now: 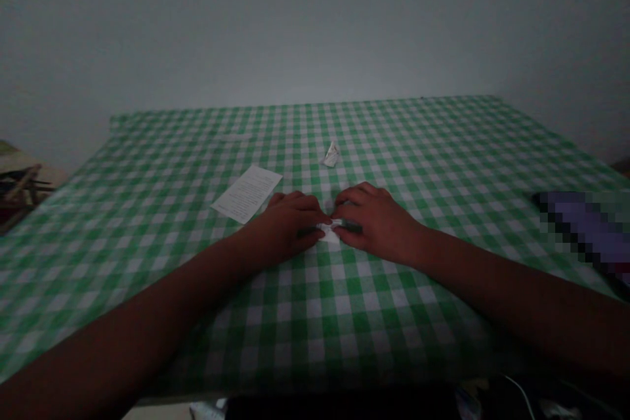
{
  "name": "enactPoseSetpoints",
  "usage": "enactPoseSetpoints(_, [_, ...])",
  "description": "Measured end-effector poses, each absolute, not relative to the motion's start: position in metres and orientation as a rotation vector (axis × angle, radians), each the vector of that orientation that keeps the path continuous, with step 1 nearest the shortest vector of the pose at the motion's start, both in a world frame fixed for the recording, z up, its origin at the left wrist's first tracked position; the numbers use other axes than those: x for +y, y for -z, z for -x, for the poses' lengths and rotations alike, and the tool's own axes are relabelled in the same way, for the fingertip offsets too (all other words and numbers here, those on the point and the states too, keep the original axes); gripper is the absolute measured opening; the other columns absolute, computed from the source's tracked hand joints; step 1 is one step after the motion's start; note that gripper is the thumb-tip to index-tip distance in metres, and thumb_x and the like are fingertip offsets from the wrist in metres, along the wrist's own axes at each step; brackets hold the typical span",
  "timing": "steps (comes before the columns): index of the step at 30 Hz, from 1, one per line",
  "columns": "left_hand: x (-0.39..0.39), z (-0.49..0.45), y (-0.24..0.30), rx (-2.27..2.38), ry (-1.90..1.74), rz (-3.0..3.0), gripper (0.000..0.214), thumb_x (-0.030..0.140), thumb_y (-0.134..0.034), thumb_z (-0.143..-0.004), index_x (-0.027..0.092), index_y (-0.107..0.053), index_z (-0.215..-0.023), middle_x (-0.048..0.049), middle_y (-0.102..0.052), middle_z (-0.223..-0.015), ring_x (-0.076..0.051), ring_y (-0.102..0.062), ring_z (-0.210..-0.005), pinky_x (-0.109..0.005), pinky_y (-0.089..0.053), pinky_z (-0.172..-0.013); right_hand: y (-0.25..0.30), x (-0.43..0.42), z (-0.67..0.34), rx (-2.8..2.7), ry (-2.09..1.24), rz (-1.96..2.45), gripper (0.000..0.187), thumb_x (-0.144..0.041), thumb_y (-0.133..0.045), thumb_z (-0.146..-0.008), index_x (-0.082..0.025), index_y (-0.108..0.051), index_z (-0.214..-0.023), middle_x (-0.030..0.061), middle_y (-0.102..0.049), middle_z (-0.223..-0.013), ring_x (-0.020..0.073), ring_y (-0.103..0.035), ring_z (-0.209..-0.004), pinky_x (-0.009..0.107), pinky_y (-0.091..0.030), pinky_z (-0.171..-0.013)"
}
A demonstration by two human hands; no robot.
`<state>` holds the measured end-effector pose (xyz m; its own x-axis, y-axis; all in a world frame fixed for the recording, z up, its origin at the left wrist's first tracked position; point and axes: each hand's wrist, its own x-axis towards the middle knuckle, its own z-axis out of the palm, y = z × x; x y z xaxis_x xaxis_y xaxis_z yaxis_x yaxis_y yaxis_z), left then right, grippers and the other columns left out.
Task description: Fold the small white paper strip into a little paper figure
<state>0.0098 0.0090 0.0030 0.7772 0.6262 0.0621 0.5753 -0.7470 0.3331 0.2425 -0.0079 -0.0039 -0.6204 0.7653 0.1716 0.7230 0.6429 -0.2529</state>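
At the middle of the table, my left hand [290, 220] and my right hand [374, 220] face each other, a small gap between them. Both are closed, with fingers and thumbs pinching a slim, dark pen-like stick [351, 226] that lies crosswise. A small piece of white paper [331, 235] is at the stick's middle, under the fingertips. Whether it wraps all the way round, I cannot tell. Just beyond my left hand a printed white sheet [249, 193] lies flat. Farther back is a small crumpled whitish scrap [331, 154].
A green and white checked cloth [394, 315] covers the table. At the right edge lies a dark-rimmed object [585, 220], partly pixelated. A plain wall [315, 33] stands behind the table. Wooden items [22, 187] are off to the left, and a white cable [522, 397] shows below the front edge.
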Motion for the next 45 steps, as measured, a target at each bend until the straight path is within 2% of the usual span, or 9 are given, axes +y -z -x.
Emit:
enactPoseSetpoints(6, [0.009, -0.009, -0.004, 0.945, -0.223, -2.690, 0.022, 0.028, -0.061, -0.094, 0.029, -0.067, -0.114, -0.0006, -0.065, -0.110, -0.022, -0.054, -0.108, -0.037, -0.031, -0.086, 0.003, -0.009, -0.245, -2.602, -0.278, 1.185, 0.028, -0.041, -0.064, -0.090, -0.024, -0.069, -0.112, 0.0064, -0.063, -0.122, 0.0290, -0.050, -0.113, 0.044, -0.040, -0.092])
enactPoseSetpoints(16, [0.007, -0.009, 0.000, 0.934, -0.258, -2.776, 0.023, 0.029, -0.059, -0.095, 0.030, -0.067, -0.116, -0.0010, -0.066, -0.109, -0.022, -0.053, -0.106, -0.039, -0.029, -0.086, 0.011, 0.006, -0.248, -2.519, -0.304, 1.195, 0.016, -0.029, -0.062, -0.091, -0.025, -0.072, -0.103, 0.0033, -0.068, -0.114, 0.0248, -0.056, -0.107, 0.042, -0.041, -0.091])
enactPoseSetpoints(22, [0.006, -0.010, -0.005, 0.955, -0.236, -2.754, 0.024, 0.030, -0.061, -0.093, 0.031, -0.067, -0.116, -0.0002, -0.066, -0.108, -0.022, -0.053, -0.106, -0.038, -0.028, -0.084, 0.008, -0.002, -0.246, -2.538, -0.275, 1.219, 0.030, -0.037, -0.070, -0.084, -0.021, -0.070, -0.109, 0.0069, -0.066, -0.118, 0.0284, -0.056, -0.108, 0.044, -0.043, -0.090])
enactPoseSetpoints(27, [0.001, -0.018, -0.004, 1.054, -0.283, -2.703, 0.021, 0.040, -0.066, -0.090, 0.030, -0.071, -0.108, -0.0003, -0.066, -0.102, -0.022, -0.054, -0.101, -0.039, -0.028, -0.083, 0.008, -0.002, -0.246, -2.543, -0.285, 1.210, 0.031, -0.039, -0.069, -0.083, -0.021, -0.070, -0.109, 0.0070, -0.066, -0.117, 0.0290, -0.056, -0.107, 0.046, -0.044, -0.091])
enactPoseSetpoints(30, [-0.003, -0.024, -0.002, 1.127, -0.317, -2.693, 0.016, 0.040, -0.065, -0.090, 0.028, -0.072, -0.099, -0.0006, -0.066, -0.098, -0.022, -0.055, -0.100, -0.039, -0.028, -0.082, 0.008, -0.002, -0.247, -2.539, -0.307, 1.211, 0.034, -0.041, -0.069, -0.083, -0.020, -0.070, -0.109, 0.0073, -0.066, -0.117, 0.0291, -0.055, -0.107, 0.046, -0.044, -0.091])
enactPoseSetpoints(36, [-0.007, -0.026, -0.004, 1.158, -0.324, -2.667, 0.020, 0.041, -0.070, -0.085, 0.027, -0.071, -0.101, -0.0003, -0.065, -0.098, -0.023, -0.055, -0.101, -0.040, -0.029, -0.083, 0.006, -0.008, -0.246, -2.535, -0.304, 1.216, 0.037, -0.044, -0.072, -0.079, -0.019, -0.070, -0.107, 0.0073, -0.066, -0.116, 0.0292, -0.055, -0.106, 0.046, -0.044, -0.091])
enactPoseSetpoints(39, [-0.007, -0.026, -0.005, 1.159, -0.326, -2.658, 0.020, 0.040, -0.070, -0.085, 0.027, -0.071, -0.100, -0.0008, -0.065, -0.098, -0.023, -0.055, -0.102, -0.040, -0.029, -0.083, 0.006, -0.006, -0.245, -2.528, -0.305, 1.222, 0.034, -0.042, -0.072, -0.079, -0.020, -0.071, -0.105, 0.0066, -0.067, -0.112, 0.0282, -0.056, -0.104, 0.044, -0.043, -0.090])
enactPoseSetpoints(45, [-0.006, -0.027, -0.004, 1.155, -0.304, -2.651, 0.021, 0.039, -0.072, -0.084, 0.028, -0.071, -0.102, -0.0006, -0.066, -0.100, -0.024, -0.055, -0.104, -0.041, -0.029, -0.084, 0.012, 0.009, -0.249, -2.457, -0.348, 1.256, 0.015, -0.035, -0.069, -0.084, -0.024, -0.072, -0.094, 0.0032, -0.069, -0.107, 0.0246, -0.059, -0.101, 0.040, -0.043, -0.087])
